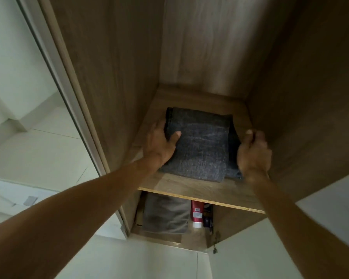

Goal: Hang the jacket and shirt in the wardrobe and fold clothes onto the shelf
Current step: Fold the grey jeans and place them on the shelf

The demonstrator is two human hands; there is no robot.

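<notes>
A folded dark grey garment lies flat on the wooden shelf inside the wardrobe. My left hand grips its left edge, thumb on top and fingers tucked under the fold. My right hand hovers at the garment's right edge with fingers curled; it is blurred, and I cannot make out whether it touches the cloth. No jacket, shirt or hanger is in view.
The wardrobe's wooden side walls close in on both sides of the shelf. Below it sit a folded olive-grey cloth, a red and white tube and small dark items. A white door stands at the lower right.
</notes>
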